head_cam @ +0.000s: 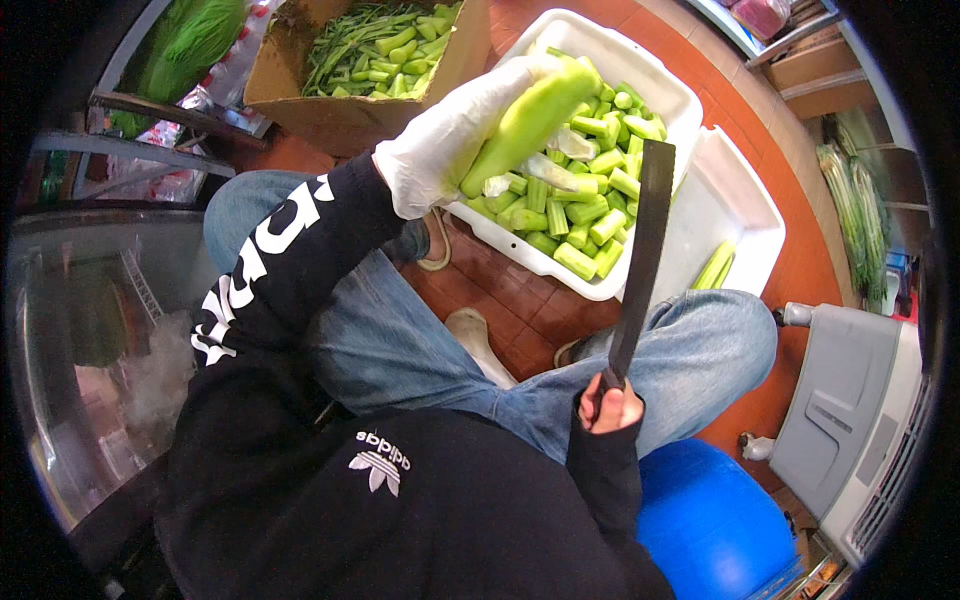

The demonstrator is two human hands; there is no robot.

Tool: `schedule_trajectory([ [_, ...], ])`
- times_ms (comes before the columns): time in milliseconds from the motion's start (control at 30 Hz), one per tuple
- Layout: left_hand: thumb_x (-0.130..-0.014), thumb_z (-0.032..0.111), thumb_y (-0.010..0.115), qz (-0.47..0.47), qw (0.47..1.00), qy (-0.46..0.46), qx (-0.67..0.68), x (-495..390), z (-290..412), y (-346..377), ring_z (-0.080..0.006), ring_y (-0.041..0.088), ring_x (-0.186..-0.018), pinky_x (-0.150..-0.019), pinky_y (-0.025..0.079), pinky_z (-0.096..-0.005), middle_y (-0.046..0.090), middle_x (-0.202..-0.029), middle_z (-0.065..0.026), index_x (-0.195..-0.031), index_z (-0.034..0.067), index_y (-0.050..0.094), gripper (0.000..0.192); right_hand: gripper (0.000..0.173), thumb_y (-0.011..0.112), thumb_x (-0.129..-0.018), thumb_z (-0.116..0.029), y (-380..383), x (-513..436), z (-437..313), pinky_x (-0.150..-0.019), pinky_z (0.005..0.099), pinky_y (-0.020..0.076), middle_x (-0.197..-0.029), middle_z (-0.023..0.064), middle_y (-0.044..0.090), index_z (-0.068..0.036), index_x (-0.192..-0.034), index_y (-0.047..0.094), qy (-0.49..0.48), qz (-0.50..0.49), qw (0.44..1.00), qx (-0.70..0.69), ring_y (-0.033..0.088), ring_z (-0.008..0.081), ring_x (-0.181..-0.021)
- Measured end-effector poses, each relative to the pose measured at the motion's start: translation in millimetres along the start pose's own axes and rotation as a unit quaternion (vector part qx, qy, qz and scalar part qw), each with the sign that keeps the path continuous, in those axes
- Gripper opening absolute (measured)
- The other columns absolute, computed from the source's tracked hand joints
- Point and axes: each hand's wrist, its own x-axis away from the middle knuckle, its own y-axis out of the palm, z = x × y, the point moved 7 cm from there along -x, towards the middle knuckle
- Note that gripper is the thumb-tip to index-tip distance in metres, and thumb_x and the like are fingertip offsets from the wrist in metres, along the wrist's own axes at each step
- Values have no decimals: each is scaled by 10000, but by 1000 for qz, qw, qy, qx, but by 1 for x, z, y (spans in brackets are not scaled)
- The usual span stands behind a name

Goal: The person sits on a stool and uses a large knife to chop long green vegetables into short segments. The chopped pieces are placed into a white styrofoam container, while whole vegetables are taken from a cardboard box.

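My left hand, in a white glove, grips a long pale green stem vegetable, held tilted over a white plastic tub. The glove's fingertips show on the vegetable's near side. Cut green stem pieces are heaped in the tub. My bare right hand is closed round the handle of a long knife. Its dark, straight blade points up and away, beside the tub's right part, apart from the vegetable.
A cardboard box of cut stems and leaves stands beyond my left arm. Right of the tub lies another white container with green stalks. A blue plastic drum and a grey wheeled appliance are at the right. Shelving stands left.
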Motion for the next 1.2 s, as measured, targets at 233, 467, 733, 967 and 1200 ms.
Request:
schedule_trajectory([
  [233,-881,602,343,0,1000,-25,-6,-1,-10,1,-177,634,-764,-462,484,-237,621,-1041,-180,-1265,28,454,699,468,467,-890,-473,-13,-2,-21,-513,274,403,-577,41,492,-29,-751,516,-80,-97,965,232,495,138,-525],
  [467,-917,537,326,-11,999,44,-15,8,-1,6,-103,584,-546,-316,387,-185,635,-987,-126,-1336,122,339,590,411,469,-900,-415,-10,-7,-18,-526,295,408,-582,68,496,-27,-775,520,-52,-116,962,241,508,172,-532],
  [733,-915,529,336,4,1000,-4,-16,6,-8,10,-79,554,-525,-328,395,-209,631,-973,-93,-1328,145,354,564,405,459,-899,-422,-6,-10,-22,-522,340,394,-591,123,494,-30,-805,501,-69,-102,942,312,512,266,-548],
  [967,-894,502,397,-1,999,-37,-16,19,-10,10,-85,492,-419,-296,359,-191,631,-977,-129,-1331,172,357,549,452,430,-886,-481,-2,-29,-21,-503,366,428,-557,95,529,-48,-790,516,-96,-77,909,397,564,282,-521],
  [1200,-855,429,531,-30,991,-133,13,30,-7,24,-108,474,-420,-351,375,-210,631,-831,-85,-1103,48,564,456,377,506,-858,-438,-2,-38,-12,-619,429,467,-722,211,581,-67,-925,530,-53,-107,915,386,596,404,-709],
])
